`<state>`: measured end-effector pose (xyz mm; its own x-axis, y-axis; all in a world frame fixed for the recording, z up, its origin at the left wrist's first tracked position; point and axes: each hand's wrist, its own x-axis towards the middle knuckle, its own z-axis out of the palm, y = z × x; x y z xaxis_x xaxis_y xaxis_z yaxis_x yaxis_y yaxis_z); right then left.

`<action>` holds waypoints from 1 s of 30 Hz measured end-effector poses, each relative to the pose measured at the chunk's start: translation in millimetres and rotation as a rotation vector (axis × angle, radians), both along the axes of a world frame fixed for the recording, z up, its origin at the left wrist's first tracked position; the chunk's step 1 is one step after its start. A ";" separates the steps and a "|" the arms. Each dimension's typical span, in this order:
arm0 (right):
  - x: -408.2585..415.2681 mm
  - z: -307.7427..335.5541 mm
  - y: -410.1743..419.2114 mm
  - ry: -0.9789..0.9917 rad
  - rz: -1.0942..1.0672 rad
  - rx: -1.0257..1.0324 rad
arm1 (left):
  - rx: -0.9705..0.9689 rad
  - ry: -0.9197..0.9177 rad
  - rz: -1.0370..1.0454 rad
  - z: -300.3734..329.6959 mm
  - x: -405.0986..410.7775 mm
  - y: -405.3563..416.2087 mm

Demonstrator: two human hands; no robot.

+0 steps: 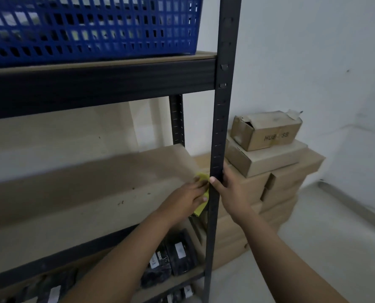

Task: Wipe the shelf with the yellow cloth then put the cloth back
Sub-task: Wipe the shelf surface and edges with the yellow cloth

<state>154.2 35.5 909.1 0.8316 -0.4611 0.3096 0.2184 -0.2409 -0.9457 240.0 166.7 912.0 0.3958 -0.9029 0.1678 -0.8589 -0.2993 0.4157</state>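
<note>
The middle shelf (77, 193) is a bare brown board in a black metal rack. My left hand (187, 196) lies flat on the yellow cloth (202, 207) at the shelf's right front corner, pressing it against the board. Most of the cloth is hidden under the hand; yellow shows above and below the fingers. My right hand (231, 189) grips the rack's black front upright post (218, 132) from the right side, thumb on its front face.
A blue plastic basket (90, 27) stands on the shelf above. Black packets with white labels (173, 256) fill the shelf below. A stack of cardboard boxes (267, 171) stands on the floor right of the rack, against the white wall.
</note>
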 end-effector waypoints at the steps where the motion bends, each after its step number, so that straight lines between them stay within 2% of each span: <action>1: 0.0 -0.2 0.8 0.004 -0.008 -0.004 | 0.051 -0.016 -0.019 3.5 3.1 0.4; 7: -1.6 3.8 6.8 -0.005 -0.007 -0.005 | 0.202 -0.083 -0.073 11.8 25.6 4.3; 11: -0.4 1.6 6.9 -0.001 -0.025 -0.039 | 0.253 -0.117 0.069 19.9 57.9 22.0; 14: 0.5 -1.4 6.4 -0.001 -0.023 -0.043 | 0.197 -0.079 0.103 11.7 55.1 35.1; 18: 2.8 -4.7 4.6 -0.022 -0.022 -0.006 | 0.061 -0.085 0.038 -2.7 13.1 21.8; 22: 4.9 -4.6 2.6 -0.024 -0.024 -0.021 | 0.136 -0.204 0.042 -4.1 20.2 -8.4; 25: 5.2 -4.3 2.8 -0.014 -0.056 -0.052 | 0.171 -0.209 0.038 -2.0 35.4 -20.6; 30: 3.9 -4.1 4.7 -0.001 -0.087 -0.111 | 0.263 -0.275 0.211 -4.5 68.0 -16.4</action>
<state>158.0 40.2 904.9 0.7896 -0.4946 0.3632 0.1927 -0.3622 -0.9120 308.1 150.4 907.4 0.5492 -0.8329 0.0683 -0.8355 -0.5454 0.0664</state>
